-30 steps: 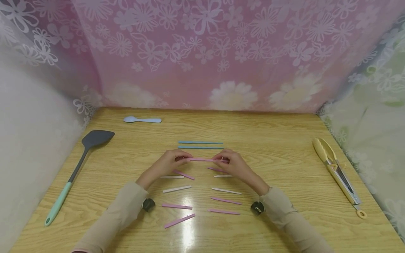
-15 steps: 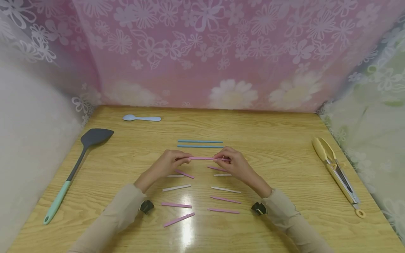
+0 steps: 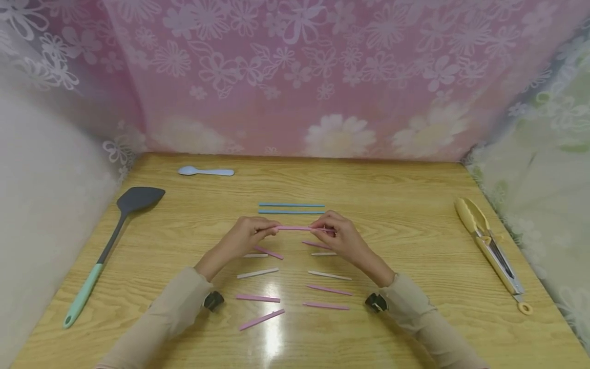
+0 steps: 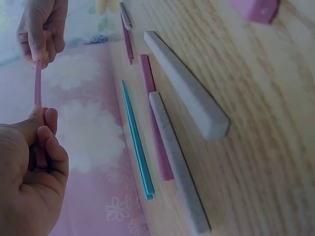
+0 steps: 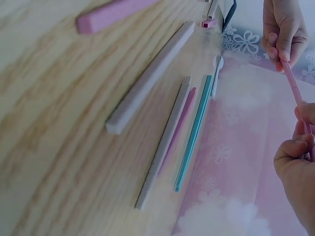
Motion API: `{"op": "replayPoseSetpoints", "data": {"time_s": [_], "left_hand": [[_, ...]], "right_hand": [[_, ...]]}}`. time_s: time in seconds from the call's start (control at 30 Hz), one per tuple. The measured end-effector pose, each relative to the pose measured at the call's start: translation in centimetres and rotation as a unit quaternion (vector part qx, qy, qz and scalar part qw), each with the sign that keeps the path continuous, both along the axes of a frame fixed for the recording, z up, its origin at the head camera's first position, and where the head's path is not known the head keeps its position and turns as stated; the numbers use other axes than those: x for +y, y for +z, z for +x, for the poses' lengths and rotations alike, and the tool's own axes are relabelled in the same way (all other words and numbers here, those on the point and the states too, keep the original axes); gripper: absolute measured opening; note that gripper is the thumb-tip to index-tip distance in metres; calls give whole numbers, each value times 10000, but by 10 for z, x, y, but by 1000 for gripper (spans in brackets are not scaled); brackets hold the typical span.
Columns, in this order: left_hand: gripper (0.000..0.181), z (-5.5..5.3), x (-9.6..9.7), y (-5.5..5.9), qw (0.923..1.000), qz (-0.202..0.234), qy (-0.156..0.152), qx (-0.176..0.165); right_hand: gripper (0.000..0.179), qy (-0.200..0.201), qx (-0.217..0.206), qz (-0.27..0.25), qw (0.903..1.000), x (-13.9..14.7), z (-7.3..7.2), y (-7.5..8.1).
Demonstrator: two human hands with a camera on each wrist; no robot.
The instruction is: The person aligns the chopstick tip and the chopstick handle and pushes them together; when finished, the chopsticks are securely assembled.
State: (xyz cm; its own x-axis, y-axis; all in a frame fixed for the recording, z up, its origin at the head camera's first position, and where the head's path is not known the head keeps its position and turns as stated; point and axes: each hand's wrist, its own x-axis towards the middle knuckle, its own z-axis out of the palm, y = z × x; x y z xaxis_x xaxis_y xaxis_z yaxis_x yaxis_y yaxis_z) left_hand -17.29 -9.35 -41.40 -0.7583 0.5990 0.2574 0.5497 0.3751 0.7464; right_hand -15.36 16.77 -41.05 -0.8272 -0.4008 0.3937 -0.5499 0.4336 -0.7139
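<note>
A slim pink chopstick [image 3: 294,228] is stretched level between my two hands, above the table. The thumb and fingers of my left hand [image 3: 241,237] pinch its left end. My right hand [image 3: 343,238] pinches it toward the other end, a short tip showing past the fingers. In the left wrist view the chopstick [image 4: 38,86] runs straight from one hand to the other. Just beyond the hands lie two blue chopsticks [image 3: 291,211], side by side. Nearer me are short pink sticks [image 3: 258,298] and white sticks [image 3: 258,273] on the left, with thinner pink sticks [image 3: 326,306] and white sticks [image 3: 329,275] on the right.
A dark spatula [image 3: 110,241] with a mint handle lies along the table's left side. Tongs [image 3: 490,246] with yellow tips lie at the right. A pale blue spoon [image 3: 207,171] is near the back edge, before a pink flowered cloth [image 3: 258,77].
Both hands keep their grip on the pink chopstick and have hardly moved. The whole head view has shifted slightly.
</note>
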Motion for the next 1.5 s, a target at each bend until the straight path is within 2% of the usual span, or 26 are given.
{"op": "replayPoseSetpoints", "data": {"time_s": [0.13,0.27,0.4,0.53,0.67,0.8,0.93,1.1,1.27,1.5], "left_hand": [[23,1,0,-1,9995,77,-25,312],[23,2,0,-2,9994,91,-68,326],[24,1,-1,-1,9999,-74,60,-38],[26,-1,-2,-2,9989,-250,98,-374],[26,-3,-6,-3,9985,-338,94,-428],[27,-4,-10,-6,9984,-401,202,-343],[26,-6,-14,-11,9978,-337,471,-332],[24,-15,-18,-18,9955,-229,729,-556],[22,-25,-17,-20,9925,-245,864,-827],[22,-36,-15,-24,9865,-414,975,-1250]], "right_hand": [[6,53,25,-42,10000,0,1,2],[6,213,105,-2,9997,2,-1,1],[7,343,171,169,9991,3,-5,0],[14,360,-151,286,9988,5,-7,0],[22,289,-459,313,9980,9,-8,-1],[15,46,-473,250,9986,12,-10,-6],[7,-276,-446,160,9985,14,-13,-12],[8,-537,-680,432,9953,19,-22,-18],[13,-532,-1033,762,9903,21,-34,-21],[14,-571,-1452,934,9833,21,-48,-29]]}}
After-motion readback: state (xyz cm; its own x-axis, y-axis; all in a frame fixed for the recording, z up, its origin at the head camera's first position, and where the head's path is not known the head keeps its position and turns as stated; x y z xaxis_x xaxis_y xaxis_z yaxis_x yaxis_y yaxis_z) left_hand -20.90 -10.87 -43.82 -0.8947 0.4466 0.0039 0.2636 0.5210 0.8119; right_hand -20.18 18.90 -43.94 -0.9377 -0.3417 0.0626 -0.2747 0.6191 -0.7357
